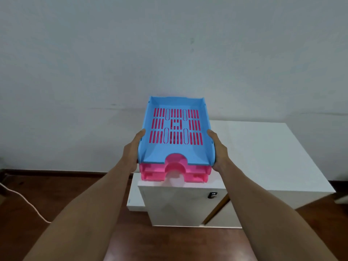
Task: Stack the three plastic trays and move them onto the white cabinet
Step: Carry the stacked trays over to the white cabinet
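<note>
- Trays: 3 nested in 1 stack, blue tray point(176, 147) on top, 2 pink trays point(150, 173) under it, pink showing through the blue floor slots.
- Stack sits between the 2 hands, above the near end of the white cabinet point(180, 200); whether its base touches the cabinet top or hangs just over it, cannot tell.
- Left hand point(132, 151) clamps the left wall, right hand point(219, 153) the right wall. Thumbs lie along the blue rim; other fingers wrap down out of sight, so closed on the stack by judgement.
- Grip on opposite sides, near the front notch, likely keeps the loose nested trays from sliding apart and holds the stack level.
- Far end of the stack points away from the fingers toward the wall point(169, 53).
- Second white unit point(273, 157) stands right of the right hand, behind the cabinet.
- Hidden: fingertips, underside of stack, how far the lowest tray overlaps the cabinet top.
- Small dark latch point(212, 195) on the cabinet front, detail unclear.
- White cable point(22, 200) on the wooden floor point(56, 194), far left of the left hand, end cut off.
</note>
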Available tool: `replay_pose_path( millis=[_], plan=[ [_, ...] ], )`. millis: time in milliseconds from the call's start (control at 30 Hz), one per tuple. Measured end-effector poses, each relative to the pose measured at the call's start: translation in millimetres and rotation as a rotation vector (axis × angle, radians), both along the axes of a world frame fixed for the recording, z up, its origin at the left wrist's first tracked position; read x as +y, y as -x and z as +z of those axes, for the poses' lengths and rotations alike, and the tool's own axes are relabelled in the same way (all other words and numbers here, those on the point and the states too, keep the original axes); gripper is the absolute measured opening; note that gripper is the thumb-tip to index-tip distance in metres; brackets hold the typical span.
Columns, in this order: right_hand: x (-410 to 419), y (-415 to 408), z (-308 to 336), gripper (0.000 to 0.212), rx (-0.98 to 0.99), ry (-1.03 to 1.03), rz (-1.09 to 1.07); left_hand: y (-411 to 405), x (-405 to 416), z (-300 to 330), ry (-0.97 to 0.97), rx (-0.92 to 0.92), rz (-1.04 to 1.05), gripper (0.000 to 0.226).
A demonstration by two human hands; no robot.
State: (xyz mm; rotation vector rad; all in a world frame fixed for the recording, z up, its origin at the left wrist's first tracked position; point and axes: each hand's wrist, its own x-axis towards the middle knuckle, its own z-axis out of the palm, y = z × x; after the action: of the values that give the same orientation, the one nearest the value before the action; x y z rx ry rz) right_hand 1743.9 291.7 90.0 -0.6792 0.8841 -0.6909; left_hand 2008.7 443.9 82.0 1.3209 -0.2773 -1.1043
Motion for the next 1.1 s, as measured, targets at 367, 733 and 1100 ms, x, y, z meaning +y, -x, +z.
replay_pose_path(
  millis=[367, 733, 1100],
  plan=[
    [-33, -24, -3, 0.064, 0.013, -0.015, -0.009, -23, -35, -3, 0.026, 0.003, -0.052, 0.061],
    [-51, -30, -4, 0.063, 0.059, 0.008, 0.027, -32, -48, -4, 0.030, 0.042, -0.054, 0.063],
    [-55, -34, -6, 0.062, 0.130, 0.054, 0.045, -33, -52, -1, 0.094, 0.167, -0.096, 0.063]
  ],
)
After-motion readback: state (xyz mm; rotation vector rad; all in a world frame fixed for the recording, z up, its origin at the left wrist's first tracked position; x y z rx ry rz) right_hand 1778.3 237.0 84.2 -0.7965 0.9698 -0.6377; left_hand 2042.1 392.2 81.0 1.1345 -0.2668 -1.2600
